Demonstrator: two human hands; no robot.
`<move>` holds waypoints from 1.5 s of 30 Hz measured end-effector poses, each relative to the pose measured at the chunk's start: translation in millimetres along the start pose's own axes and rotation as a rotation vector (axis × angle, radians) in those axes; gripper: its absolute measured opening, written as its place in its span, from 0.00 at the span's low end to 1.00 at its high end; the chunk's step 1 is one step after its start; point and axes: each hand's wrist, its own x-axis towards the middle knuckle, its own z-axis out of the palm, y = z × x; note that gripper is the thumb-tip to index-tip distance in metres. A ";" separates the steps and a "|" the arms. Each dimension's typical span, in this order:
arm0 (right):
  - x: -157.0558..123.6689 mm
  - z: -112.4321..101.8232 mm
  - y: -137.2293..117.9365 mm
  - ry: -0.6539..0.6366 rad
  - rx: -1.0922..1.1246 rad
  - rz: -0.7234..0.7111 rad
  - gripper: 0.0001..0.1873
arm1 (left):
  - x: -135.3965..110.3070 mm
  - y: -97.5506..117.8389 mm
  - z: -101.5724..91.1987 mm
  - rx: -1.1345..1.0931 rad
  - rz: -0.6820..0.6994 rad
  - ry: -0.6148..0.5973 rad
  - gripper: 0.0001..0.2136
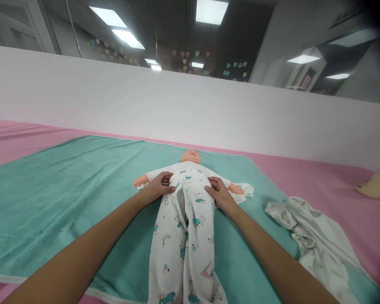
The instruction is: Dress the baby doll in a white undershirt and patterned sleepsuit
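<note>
Now | left hand (pixel 160 185), right hand (pixel 222 193): holding patterned trousers (pixel 200 219) | doll (pixel 190 157): face-up, green blanket (pixel 66 190)

No text is reading clearly anywhere; the small prints (pixel 197 221) on the white patterned baby trousers (pixel 196 242) are showing no legible lettering.

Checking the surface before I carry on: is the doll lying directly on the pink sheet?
No, the green blanket is spread between the doll and the pink sheet.
</note>
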 end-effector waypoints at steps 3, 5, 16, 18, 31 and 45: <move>-1.5 0.1 -3.7 0.006 -0.045 -0.025 0.26 | -0.7 -1.0 -1.0 0.065 0.020 0.023 0.25; -2.5 -1.5 -6.7 0.030 -0.104 -0.043 0.24 | -1.5 -1.9 -2.4 0.114 0.037 0.021 0.22; -5.3 -0.9 -5.6 0.012 -0.138 -0.082 0.27 | -8.6 4.3 -4.9 0.187 0.066 -0.025 0.14; -5.6 -1.5 -4.2 0.012 -0.131 -0.070 0.27 | -7.4 2.1 -4.8 0.213 0.070 -0.010 0.15; 1.4 -2.2 -2.8 -0.031 -0.146 -0.082 0.19 | -8.4 2.5 -2.5 0.345 0.164 0.010 0.17; -8.0 -15.9 -13.9 -0.151 0.097 -0.011 0.22 | -23.7 23.3 -28.9 0.428 -0.021 -0.321 0.29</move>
